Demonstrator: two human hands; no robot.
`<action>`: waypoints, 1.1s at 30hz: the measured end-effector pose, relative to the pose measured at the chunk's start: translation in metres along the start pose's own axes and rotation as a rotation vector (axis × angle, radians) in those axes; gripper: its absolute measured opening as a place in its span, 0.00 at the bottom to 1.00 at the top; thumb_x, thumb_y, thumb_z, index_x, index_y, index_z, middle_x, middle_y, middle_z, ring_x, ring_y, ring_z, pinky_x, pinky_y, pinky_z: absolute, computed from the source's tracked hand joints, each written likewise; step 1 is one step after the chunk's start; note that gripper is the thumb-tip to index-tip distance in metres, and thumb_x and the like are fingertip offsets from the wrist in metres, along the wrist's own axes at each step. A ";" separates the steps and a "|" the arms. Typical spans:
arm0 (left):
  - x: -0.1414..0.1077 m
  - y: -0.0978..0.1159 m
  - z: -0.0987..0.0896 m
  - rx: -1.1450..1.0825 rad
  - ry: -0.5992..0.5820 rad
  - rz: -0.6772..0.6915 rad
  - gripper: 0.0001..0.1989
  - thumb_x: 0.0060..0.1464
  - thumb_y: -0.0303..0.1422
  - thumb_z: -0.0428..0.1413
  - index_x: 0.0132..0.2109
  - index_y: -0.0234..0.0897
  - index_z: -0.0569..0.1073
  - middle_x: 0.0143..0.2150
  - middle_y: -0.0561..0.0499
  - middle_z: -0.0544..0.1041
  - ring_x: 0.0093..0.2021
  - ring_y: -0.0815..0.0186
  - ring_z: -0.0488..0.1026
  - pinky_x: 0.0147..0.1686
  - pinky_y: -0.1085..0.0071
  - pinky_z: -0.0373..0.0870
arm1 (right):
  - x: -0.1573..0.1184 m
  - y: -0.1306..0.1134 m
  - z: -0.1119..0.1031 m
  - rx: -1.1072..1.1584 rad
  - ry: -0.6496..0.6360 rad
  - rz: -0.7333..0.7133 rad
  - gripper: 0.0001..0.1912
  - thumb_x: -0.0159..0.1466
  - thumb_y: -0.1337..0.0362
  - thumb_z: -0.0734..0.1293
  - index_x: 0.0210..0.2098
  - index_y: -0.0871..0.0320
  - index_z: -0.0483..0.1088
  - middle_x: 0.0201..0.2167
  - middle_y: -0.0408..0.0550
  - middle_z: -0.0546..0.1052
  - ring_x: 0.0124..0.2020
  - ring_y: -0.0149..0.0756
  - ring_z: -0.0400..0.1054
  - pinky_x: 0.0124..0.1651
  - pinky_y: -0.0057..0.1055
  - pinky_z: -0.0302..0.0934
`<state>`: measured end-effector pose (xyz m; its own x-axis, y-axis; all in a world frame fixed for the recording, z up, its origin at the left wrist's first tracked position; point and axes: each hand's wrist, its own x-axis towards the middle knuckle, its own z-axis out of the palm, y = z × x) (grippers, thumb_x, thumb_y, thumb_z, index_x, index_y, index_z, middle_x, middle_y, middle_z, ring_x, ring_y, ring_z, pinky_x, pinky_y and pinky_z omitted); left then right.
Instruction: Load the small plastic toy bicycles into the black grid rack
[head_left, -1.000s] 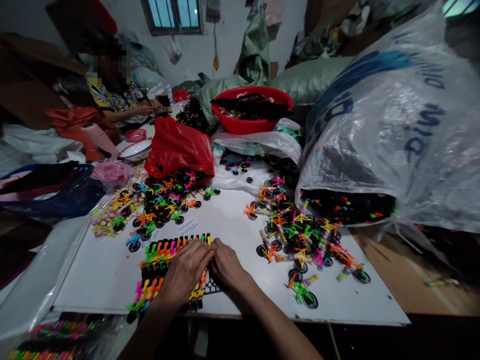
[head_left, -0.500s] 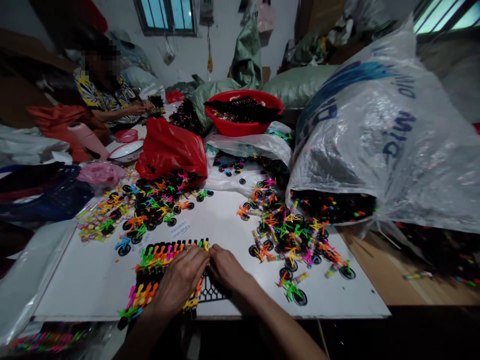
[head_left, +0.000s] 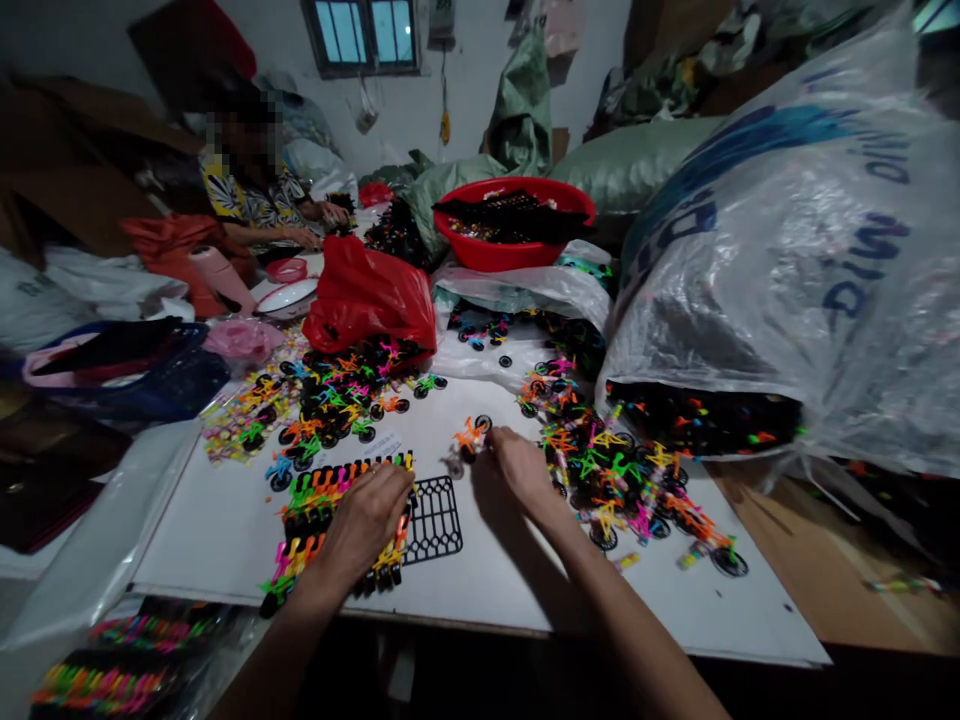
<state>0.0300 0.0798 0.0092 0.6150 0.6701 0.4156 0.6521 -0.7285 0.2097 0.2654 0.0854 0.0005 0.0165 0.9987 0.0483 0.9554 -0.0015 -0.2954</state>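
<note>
At the far left, a blue basket (head_left: 176, 385) holds dark and pink cloth. Below it, at the bottom corner, lie rows of packed colorful toys (head_left: 101, 688). Farther back sits a person (head_left: 259, 205) in a patterned shirt, hands near some black pieces. A pink bottle (head_left: 221, 280) leans beside a white dish (head_left: 289, 299).

Next, a red bag (head_left: 367, 295) stands open behind a heap of toy bikes (head_left: 330, 400), with small wrapped pieces (head_left: 244, 430) on the heap's left. In front, on the white board (head_left: 480, 600), is a black rack (head_left: 437, 520). Rows of bright toy bikes cover its left part, while its right end shows bare grid.

The left hand (head_left: 373, 515) lies over the filled rows near that bare end, fingers bent and close together; whether they grip anything cannot be told.

To the right of the rack, an orange toy bike (head_left: 471, 436) is raised at the fingertips of the right hand (head_left: 521, 470), pinched closed by its upper black wheel. Behind, a red tub (head_left: 487, 257) holds black and small mixed pieces. Right of the hand spreads another heap of toy bikes (head_left: 622, 465), beside a large plastic sack (head_left: 750, 250) with blue lettering.
</note>
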 end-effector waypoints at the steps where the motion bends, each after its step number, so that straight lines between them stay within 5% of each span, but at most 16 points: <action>1: 0.002 -0.002 0.000 0.007 -0.005 -0.019 0.09 0.60 0.25 0.45 0.41 0.35 0.70 0.36 0.48 0.74 0.38 0.64 0.72 0.40 0.65 0.71 | -0.009 -0.006 0.004 0.063 -0.001 -0.020 0.09 0.63 0.65 0.59 0.39 0.62 0.68 0.33 0.50 0.72 0.31 0.32 0.66 0.31 0.25 0.52; 7: 0.003 0.008 -0.023 0.068 0.095 -0.066 0.09 0.59 0.26 0.47 0.45 0.34 0.69 0.43 0.45 0.74 0.45 0.62 0.70 0.46 0.62 0.68 | -0.051 -0.040 0.033 0.836 -0.036 -0.002 0.05 0.56 0.67 0.61 0.32 0.59 0.66 0.21 0.39 0.67 0.21 0.26 0.58 0.25 0.22 0.50; 12: -0.028 0.033 -0.034 0.036 0.080 -0.046 0.09 0.58 0.25 0.49 0.45 0.35 0.70 0.39 0.48 0.76 0.42 0.63 0.71 0.45 0.65 0.66 | -0.081 -0.070 0.063 1.056 -0.030 -0.034 0.04 0.57 0.66 0.60 0.29 0.60 0.65 0.24 0.43 0.69 0.26 0.30 0.61 0.28 0.23 0.55; 16: -0.052 0.042 -0.014 0.032 0.025 -0.097 0.10 0.58 0.25 0.48 0.45 0.35 0.71 0.40 0.49 0.77 0.42 0.63 0.72 0.46 0.64 0.66 | -0.086 -0.080 0.078 1.020 0.047 -0.062 0.06 0.60 0.64 0.58 0.32 0.60 0.65 0.27 0.46 0.70 0.28 0.32 0.63 0.31 0.26 0.57; 22: -0.052 0.043 -0.006 0.009 -0.040 -0.097 0.11 0.58 0.29 0.49 0.48 0.36 0.70 0.42 0.48 0.77 0.44 0.60 0.72 0.46 0.62 0.68 | -0.084 -0.077 0.080 0.787 0.032 -0.212 0.08 0.63 0.65 0.54 0.35 0.59 0.62 0.29 0.48 0.69 0.29 0.34 0.63 0.32 0.28 0.57; 28: -0.051 0.042 -0.004 0.008 -0.002 -0.130 0.12 0.60 0.31 0.48 0.49 0.38 0.70 0.41 0.48 0.77 0.42 0.62 0.73 0.45 0.63 0.69 | -0.077 -0.073 0.072 0.763 -0.056 -0.305 0.08 0.65 0.62 0.54 0.31 0.57 0.60 0.27 0.45 0.66 0.28 0.32 0.62 0.32 0.27 0.55; 33: -0.050 0.042 0.002 0.035 0.047 -0.094 0.11 0.60 0.30 0.48 0.47 0.38 0.72 0.37 0.49 0.76 0.39 0.63 0.72 0.42 0.65 0.69 | -0.076 -0.071 0.079 0.791 0.018 -0.302 0.08 0.63 0.63 0.55 0.29 0.57 0.59 0.24 0.43 0.65 0.25 0.31 0.61 0.28 0.25 0.55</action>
<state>0.0272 0.0159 -0.0048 0.5291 0.7274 0.4370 0.7217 -0.6566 0.2191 0.1729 0.0134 -0.0577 -0.1953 0.9495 0.2456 0.4320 0.3081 -0.8476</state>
